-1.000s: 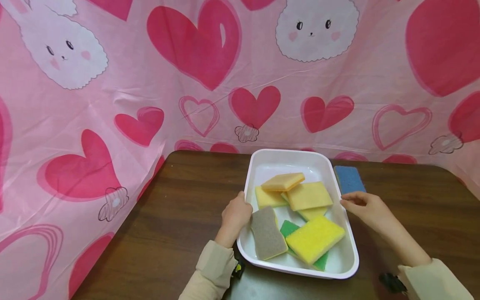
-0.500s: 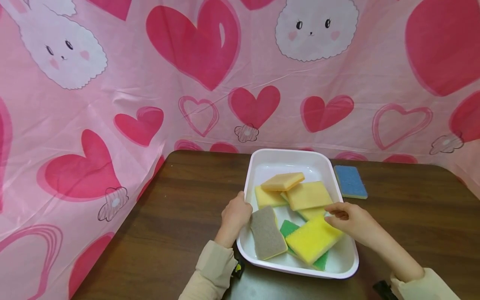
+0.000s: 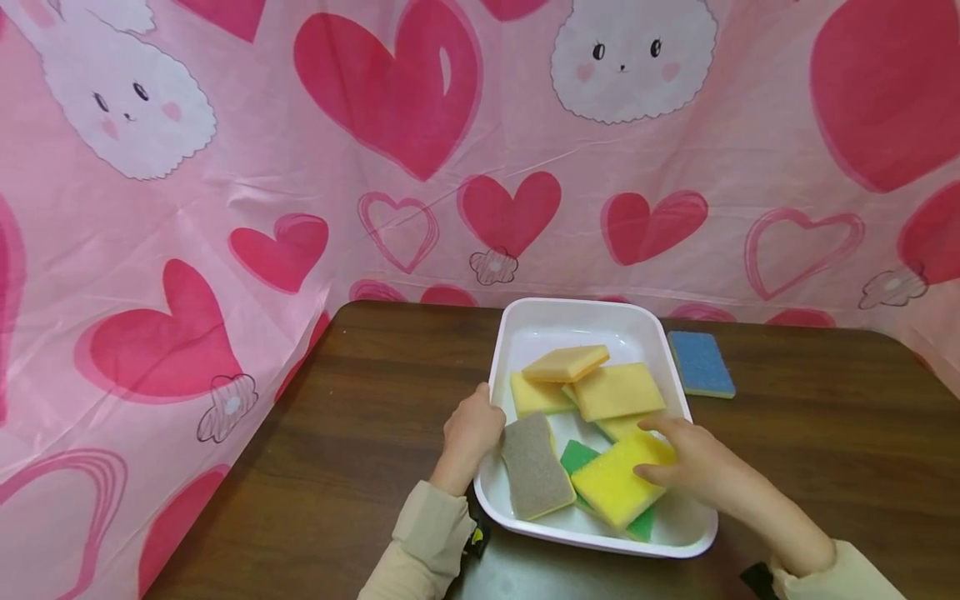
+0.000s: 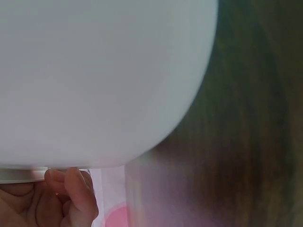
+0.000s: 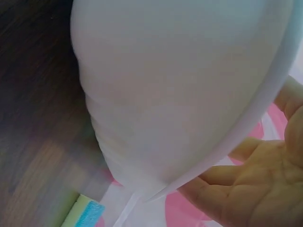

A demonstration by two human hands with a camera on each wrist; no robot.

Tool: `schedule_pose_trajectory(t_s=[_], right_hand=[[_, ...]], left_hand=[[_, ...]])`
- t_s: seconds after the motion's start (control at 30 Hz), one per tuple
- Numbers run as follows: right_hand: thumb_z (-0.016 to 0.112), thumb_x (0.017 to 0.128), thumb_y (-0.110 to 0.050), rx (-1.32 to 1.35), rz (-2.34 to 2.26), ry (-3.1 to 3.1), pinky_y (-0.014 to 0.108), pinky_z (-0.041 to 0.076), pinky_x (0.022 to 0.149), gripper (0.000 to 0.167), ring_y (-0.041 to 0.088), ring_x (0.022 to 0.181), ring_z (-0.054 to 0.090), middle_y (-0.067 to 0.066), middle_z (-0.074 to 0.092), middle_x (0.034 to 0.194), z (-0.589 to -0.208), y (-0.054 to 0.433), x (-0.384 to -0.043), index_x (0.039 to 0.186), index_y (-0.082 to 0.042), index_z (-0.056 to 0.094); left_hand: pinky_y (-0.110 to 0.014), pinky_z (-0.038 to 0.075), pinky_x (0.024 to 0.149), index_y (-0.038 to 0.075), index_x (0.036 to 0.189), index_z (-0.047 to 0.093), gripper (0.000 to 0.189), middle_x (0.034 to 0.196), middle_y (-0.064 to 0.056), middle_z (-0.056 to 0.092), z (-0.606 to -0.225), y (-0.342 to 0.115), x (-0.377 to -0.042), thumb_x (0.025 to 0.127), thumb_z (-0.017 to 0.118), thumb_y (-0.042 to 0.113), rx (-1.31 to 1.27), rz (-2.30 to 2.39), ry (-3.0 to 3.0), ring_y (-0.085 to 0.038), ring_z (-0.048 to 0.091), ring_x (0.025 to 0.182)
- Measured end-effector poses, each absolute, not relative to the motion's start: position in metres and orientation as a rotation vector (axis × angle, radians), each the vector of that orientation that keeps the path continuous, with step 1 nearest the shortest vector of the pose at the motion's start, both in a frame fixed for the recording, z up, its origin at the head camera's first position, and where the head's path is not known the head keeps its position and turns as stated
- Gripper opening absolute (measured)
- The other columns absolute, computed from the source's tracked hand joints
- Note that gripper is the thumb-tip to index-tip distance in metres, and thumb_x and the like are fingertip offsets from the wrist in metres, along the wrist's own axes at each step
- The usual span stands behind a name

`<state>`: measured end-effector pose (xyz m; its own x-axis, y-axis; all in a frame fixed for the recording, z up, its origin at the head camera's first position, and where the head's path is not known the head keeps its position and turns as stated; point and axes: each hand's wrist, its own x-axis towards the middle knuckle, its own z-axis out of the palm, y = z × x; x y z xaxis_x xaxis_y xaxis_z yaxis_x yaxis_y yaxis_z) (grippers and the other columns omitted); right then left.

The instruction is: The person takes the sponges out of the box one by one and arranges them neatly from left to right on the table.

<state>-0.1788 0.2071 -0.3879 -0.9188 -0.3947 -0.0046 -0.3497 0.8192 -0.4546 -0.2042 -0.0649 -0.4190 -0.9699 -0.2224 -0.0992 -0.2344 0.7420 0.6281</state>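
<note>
Nearest to us we see two pale sleeves [image 3: 420,537]. The left hand [image 3: 472,425] is curled on the left rim of the white tray [image 3: 577,321] and has hold of it. The right hand [image 3: 697,458] is spread open over the right side of the tray, with thumb and fingers by the yellow sponge [image 3: 611,483]. We see nothing gripped in it, and we cannot tell if it touches the sponge. That sponge lies in the near right part of the tray, on top of a green sponge [image 3: 643,523]. A gray sponge [image 3: 536,467] is to its left. Farther in, pale sponges [image 3: 618,392] make a messy heap. A blue sponge [image 3: 702,364] lies on the table [image 3: 375,400], just beside the tray's far right side. Farthest back is a pink cloth [image 3: 337,233] with hearts.

We think the step is reaching for the yellow sponge. Next, the right fingers would need to close on it softly while the left hand holds the tray.

The left wrist view shows fingertips at the rim that the head view hides. The right wrist view shows the palm and the tray's outside, but only the head view shows the yellow sponge
</note>
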Motion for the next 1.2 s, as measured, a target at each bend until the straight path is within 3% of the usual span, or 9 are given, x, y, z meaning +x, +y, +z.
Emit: schedule_pose_trajectory(t_s=[0.27, 0.4, 0.6, 0.83, 1.03, 1.2], right_hand=[[0.08, 0.07, -0.021, -0.583, -0.577, 2.914, 0.054, 0.048, 0.087, 0.064, 0.036, 0.096, 0.059, 0.025, 0.062, 0.107, -0.391, 0.201, -0.179, 0.12, 0.008, 0.054], [0.081, 0.07, -0.018, -0.562, -0.606, 2.917, 0.057, 0.046, 0.089, 0.069, 0.039, 0.101, 0.058, 0.028, 0.058, 0.115, -0.392, 0.199, -0.178, 0.125, 0.009, 0.05], [0.081, 0.07, -0.016, -0.537, -0.719, 2.888, 0.058, 0.044, 0.093, 0.082, 0.04, 0.106, 0.055, 0.034, 0.05, 0.123, -0.394, 0.197, -0.177, 0.131, 0.017, 0.036], [0.083, 0.066, -0.017, -0.59, -0.778, 2.91, 0.052, 0.049, 0.085, 0.07, 0.032, 0.093, 0.056, 0.028, 0.053, 0.111, -0.396, 0.198, -0.178, 0.118, 0.014, 0.048], [0.082, 0.068, -0.019, -0.688, -0.833, 2.904, 0.049, 0.051, 0.08, 0.065, 0.029, 0.093, 0.058, 0.023, 0.058, 0.111, -0.395, 0.197, -0.177, 0.122, 0.001, 0.051], [0.08, 0.071, -0.019, -0.764, -0.872, 2.905, 0.05, 0.049, 0.086, 0.064, 0.028, 0.099, 0.059, 0.019, 0.062, 0.119, -0.395, 0.194, -0.176, 0.126, -0.002, 0.053]], left_hand=[[-0.05, 0.046, 0.076, 0.004, 0.125, 0.053, 0.041, 0.111, -0.018, 0.066, -0.419, -0.064, -0.205, 0.085, 0.047, 0.013, -0.392, 1.059, 2.908, -0.033, 0.063, 0.092], [-0.05, 0.046, 0.077, 0.004, 0.124, 0.053, 0.041, 0.112, -0.018, 0.066, -0.418, -0.063, -0.204, 0.085, 0.047, 0.014, -0.391, 1.056, 2.911, -0.033, 0.063, 0.092], [-0.049, 0.045, 0.071, 0.004, 0.109, 0.056, 0.028, 0.104, -0.019, 0.068, -0.419, -0.063, -0.204, 0.084, 0.045, 0.011, -0.374, 1.013, 2.959, -0.035, 0.064, 0.089], [-0.046, 0.045, 0.069, 0.004, 0.109, 0.055, 0.029, 0.103, -0.019, 0.068, -0.415, -0.063, -0.202, 0.083, 0.044, 0.011, -0.378, 1.003, 2.965, -0.033, 0.064, 0.087], [-0.048, 0.045, 0.072, 0.004, 0.111, 0.055, 0.03, 0.106, -0.019, 0.067, -0.415, -0.063, -0.202, 0.084, 0.044, 0.011, -0.383, 1.01, 2.946, -0.033, 0.064, 0.09], [-0.05, 0.046, 0.073, 0.005, 0.115, 0.055, 0.034, 0.107, -0.019, 0.068, -0.416, -0.063, -0.202, 0.084, 0.045, 0.013, -0.38, 1.02, 2.941, -0.034, 0.064, 0.092]])
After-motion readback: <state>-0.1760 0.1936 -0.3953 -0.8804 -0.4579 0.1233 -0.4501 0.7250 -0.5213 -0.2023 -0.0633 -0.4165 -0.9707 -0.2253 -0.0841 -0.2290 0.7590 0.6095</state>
